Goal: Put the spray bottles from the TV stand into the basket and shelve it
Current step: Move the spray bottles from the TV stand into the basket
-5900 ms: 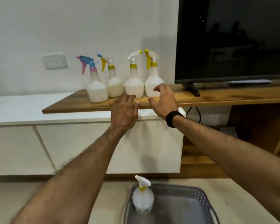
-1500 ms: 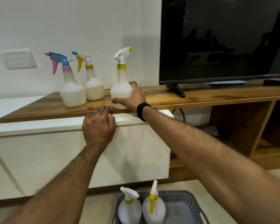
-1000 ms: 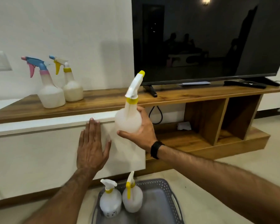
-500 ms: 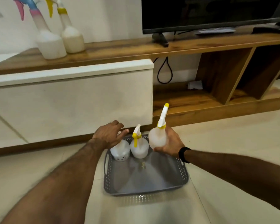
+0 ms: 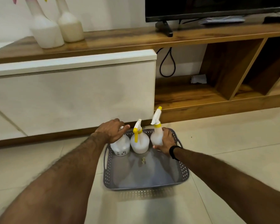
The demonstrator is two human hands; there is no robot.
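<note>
Right hand [image 5: 166, 140] holds a spray bottle [image 5: 156, 136] beside two others (already in the basket [image 5: 145, 183]).

Basket [image 5: 183, 173] rear row crowded: three bottles [image 5: 139, 142], both hands there; front floor bare, reachable from above.

floor [image 5: 225, 151]: grey basket [image 5: 145, 185] | TV stand [image 5: 152, 38]: two spray bottles [image 5: 46, 32], TV [image 5: 217, 7]
</note>
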